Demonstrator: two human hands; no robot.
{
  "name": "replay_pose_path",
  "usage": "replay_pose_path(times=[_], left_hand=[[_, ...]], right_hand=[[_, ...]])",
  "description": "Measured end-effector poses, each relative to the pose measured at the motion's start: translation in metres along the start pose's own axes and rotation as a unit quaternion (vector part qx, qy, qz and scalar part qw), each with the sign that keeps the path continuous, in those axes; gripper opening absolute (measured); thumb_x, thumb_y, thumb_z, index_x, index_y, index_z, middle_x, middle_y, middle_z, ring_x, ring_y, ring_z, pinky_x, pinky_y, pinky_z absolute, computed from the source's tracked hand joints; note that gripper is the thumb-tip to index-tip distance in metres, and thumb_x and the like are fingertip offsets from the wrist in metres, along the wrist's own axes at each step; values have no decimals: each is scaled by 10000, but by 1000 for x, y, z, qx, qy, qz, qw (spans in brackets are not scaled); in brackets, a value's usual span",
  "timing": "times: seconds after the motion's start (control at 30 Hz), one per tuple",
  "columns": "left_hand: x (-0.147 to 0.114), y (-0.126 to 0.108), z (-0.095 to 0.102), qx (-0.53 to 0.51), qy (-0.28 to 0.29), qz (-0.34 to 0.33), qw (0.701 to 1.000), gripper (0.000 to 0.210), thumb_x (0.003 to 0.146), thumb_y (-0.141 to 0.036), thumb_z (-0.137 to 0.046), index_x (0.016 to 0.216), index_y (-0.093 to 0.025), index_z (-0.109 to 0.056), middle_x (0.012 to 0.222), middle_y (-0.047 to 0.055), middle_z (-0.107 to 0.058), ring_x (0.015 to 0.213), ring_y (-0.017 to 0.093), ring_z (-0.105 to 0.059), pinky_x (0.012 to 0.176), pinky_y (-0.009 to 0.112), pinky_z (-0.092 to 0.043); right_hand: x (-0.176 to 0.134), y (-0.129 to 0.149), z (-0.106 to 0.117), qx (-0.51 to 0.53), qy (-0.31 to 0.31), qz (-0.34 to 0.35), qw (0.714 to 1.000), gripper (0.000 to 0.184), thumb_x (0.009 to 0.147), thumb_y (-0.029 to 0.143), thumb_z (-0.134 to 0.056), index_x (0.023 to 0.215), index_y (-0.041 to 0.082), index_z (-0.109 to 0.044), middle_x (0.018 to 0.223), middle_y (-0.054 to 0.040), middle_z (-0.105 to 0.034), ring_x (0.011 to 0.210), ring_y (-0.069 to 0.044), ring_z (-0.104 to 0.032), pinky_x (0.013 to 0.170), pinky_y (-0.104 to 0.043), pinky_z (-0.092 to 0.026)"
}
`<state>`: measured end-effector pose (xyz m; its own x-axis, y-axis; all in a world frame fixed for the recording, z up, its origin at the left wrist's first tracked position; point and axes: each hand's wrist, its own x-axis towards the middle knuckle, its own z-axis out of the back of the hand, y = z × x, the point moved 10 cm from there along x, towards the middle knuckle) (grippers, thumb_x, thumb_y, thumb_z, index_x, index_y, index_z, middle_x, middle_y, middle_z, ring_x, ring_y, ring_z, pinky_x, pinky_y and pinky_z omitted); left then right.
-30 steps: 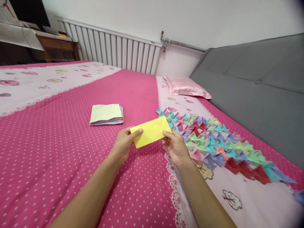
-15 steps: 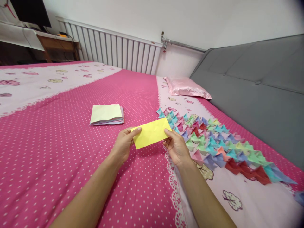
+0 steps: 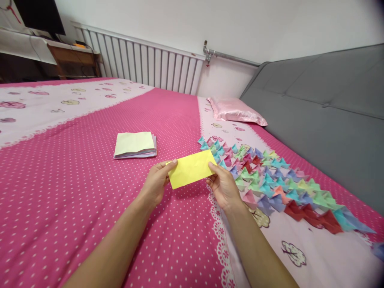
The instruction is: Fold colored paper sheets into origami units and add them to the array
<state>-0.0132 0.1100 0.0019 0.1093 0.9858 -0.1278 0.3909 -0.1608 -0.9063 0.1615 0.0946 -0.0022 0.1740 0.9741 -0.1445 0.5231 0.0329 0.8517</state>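
A yellow sheet of paper [image 3: 191, 170], an oblong that looks folded, is held slightly tilted above the bed. My left hand [image 3: 156, 182] pinches its left end, thumb on top and fingers underneath. At the right end my right hand [image 3: 222, 182] grips it the same way, the thumb near the corner. Past my left hand lies a stack of paper sheets [image 3: 134, 143] with a pale yellow one on top. To the right of my right hand, many folded paper boats [image 3: 267, 182] in several colours stand in rows.
All of this is on a bed with a pink dotted cover [image 3: 75, 192]. A pink pillow [image 3: 237, 111] lies by the grey headboard [image 3: 324, 92]. Against the wall stands a white radiator [image 3: 144, 60]; a desk with a monitor [image 3: 39, 16] is at the far left.
The yellow paper has shifted very slightly between my hands. Both hands keep their hold, and the stack and the boats stay where they were.
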Motion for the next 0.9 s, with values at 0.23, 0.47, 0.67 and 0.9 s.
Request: replay_pose_path(times=[0.23, 0.47, 0.67, 0.9], left_hand=[[1, -2, 3, 35, -11, -15, 999, 280, 710, -351, -650, 850, -110, -672, 773, 89, -694, 642, 148, -630, 568, 215, -447], [2, -10, 11, 110, -56, -76, 989, 395, 666, -356, -670, 974, -117, -612, 861, 94, -663, 711, 159, -612, 618, 251, -462], [-21, -56, 19, 271, -182, -283, 902, 314, 678, -333, -649, 931, -148, -620, 881, 71, -648, 764, 163, -596, 636, 257, -470], [-10, -20, -9, 302, -22, -103, 948, 357, 676, -448, -635, 512, -131, -618, 442, 40, -573, 405, 121, -508, 424, 227, -392]], right_hand=[[0, 7, 3, 0, -10, 32, 999, 173, 633, 237, -727, 779, 169, -664, 729, 24, -667, 527, -53, -551, 410, -105, -428], [1, 8, 7, 4, -29, 42, 999, 205, 605, 238, -748, 779, 168, -663, 747, 16, -672, 546, -64, -570, 405, -111, -439], [1, 14, 13, -15, -63, 91, 994, 235, 585, 268, -752, 774, 167, -655, 729, 28, -667, 511, -48, -550, 407, -115, -435], [-1, 17, 15, 13, -90, 102, 991, 314, 581, 242, -747, 864, 197, -616, 830, 14, -682, 573, -68, -598, 432, -120, -450]])
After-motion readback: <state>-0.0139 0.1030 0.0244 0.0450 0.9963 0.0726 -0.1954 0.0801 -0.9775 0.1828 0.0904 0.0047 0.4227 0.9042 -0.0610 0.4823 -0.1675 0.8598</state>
